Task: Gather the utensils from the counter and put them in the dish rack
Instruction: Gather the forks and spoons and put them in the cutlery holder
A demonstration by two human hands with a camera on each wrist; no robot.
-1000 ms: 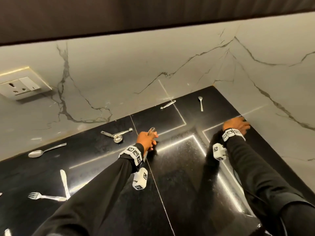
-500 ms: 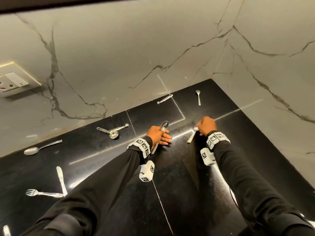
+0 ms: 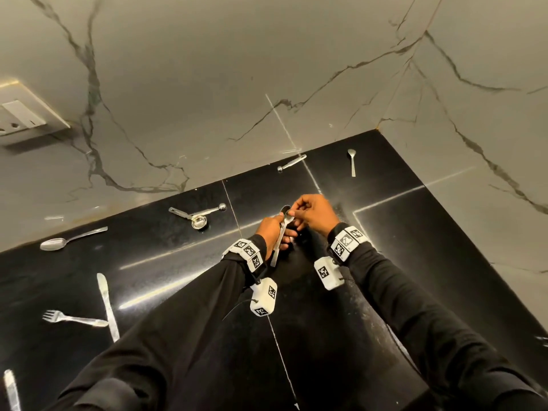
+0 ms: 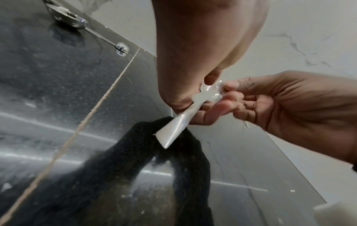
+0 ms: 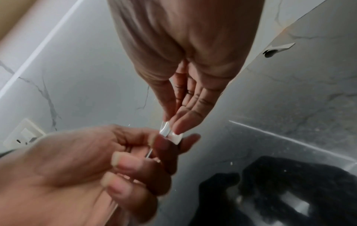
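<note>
My left hand (image 3: 277, 229) holds steel spoons (image 3: 280, 238) over the black counter (image 3: 178, 262), bowls up and handles slanting down towards my wrist. There look to be two of them. My right hand (image 3: 296, 212) meets it from the right and pinches the upper end of one spoon (image 5: 167, 131) between thumb and fingertips. In the left wrist view the flat spoon handle (image 4: 172, 131) sticks out below my left hand (image 4: 185, 100), and my right hand (image 4: 228, 91) pinches the shiny top end. The dish rack is not in view.
More utensils lie on the counter: a large spoon (image 3: 53, 244), a knife (image 3: 106, 304), a fork (image 3: 71, 318), measuring spoons (image 3: 198, 216), another small measuring spoon (image 3: 292, 163) and a small spoon (image 3: 352, 161) by the marble wall. A wall socket (image 3: 23, 117) is at left.
My right hand took a utensil from the counter at the right and has carried it left to my left hand. The left hand has lifted its spoon slightly. The hands now touch.
</note>
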